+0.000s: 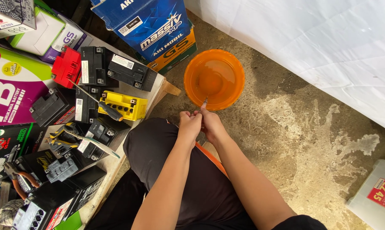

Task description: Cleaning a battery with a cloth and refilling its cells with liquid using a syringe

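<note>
a seated person's left hand (pixel 189 123) and right hand (pixel 210 122) meet just at the near rim of an orange plastic basin (pixel 233 70) on the concrete floor (pixel 286 127). the right fingers are pinched together on a small slim grey piece (pixel 205 102), its tip over the rim; the left fingers are curled shut beside it, on what cannot be told. the piece looks light, stiff and easily dropped, best gripped low on its shaft. small batteries (pixel 124 104) crowd the tabletop (pixel 158 85) nearby.
</note>
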